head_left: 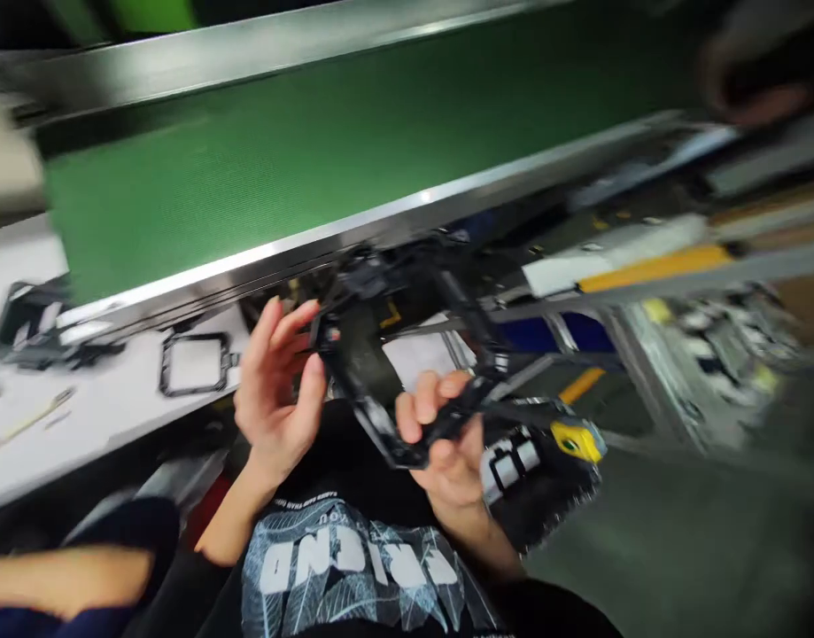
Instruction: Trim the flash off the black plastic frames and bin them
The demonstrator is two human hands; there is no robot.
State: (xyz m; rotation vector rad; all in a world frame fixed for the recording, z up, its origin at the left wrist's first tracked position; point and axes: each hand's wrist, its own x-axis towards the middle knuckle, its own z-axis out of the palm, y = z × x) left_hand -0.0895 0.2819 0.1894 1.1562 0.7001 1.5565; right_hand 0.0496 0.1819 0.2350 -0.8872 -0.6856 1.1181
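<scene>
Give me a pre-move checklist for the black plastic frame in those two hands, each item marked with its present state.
1. Right hand grips the black plastic frame at its lower edge: ok.
2. Left hand supports the frame: not ok, fingers spread, only the fingertips at its left side.
3. Frame clear of the green conveyor belt: ok, held below its rail.
4. Frame undamaged: cannot tell, picture blurred.
5. Spare frame on the white table: ok, lies flat, untouched.

White worktable with black square frame, possibly loose parts.
</scene>
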